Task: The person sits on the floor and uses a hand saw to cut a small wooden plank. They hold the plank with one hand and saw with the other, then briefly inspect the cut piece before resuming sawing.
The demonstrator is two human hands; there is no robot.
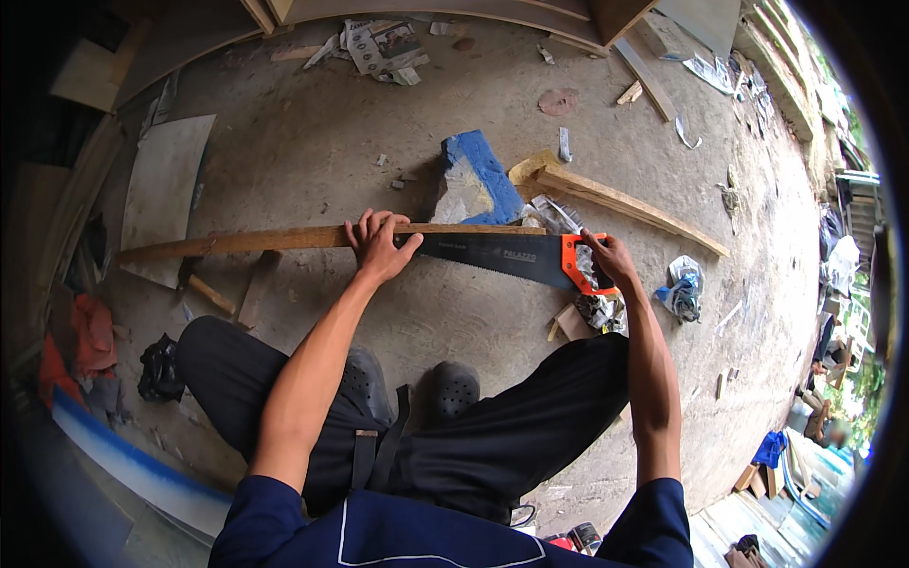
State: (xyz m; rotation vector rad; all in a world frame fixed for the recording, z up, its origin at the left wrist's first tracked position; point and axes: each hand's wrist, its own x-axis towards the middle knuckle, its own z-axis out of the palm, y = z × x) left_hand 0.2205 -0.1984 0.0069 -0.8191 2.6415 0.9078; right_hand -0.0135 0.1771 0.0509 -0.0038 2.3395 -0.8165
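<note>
A long, narrow wooden strip [241, 241] runs across in front of me from the left. A handsaw with a dark blade [488, 256] and an orange-and-black handle lies along the strip's right part, its teeth toward me. My right hand [612, 262] is wrapped round the saw's handle. With fingers over the strip and thumb by the blade's narrow end, my left hand [381, 248] grips the wood; whether it also pinches the blade I cannot tell. Just beyond the strip stands a blue-painted block [485, 177] with a bare greyish face.
Another wooden batten [634, 210] lies at the right beyond the saw. Crumpled newspaper [684, 289] lies right of my right hand, more newspaper [379, 49] at the far side. A pale board [166, 180] lies at left. Short wood pieces [258, 289] sit below the strip.
</note>
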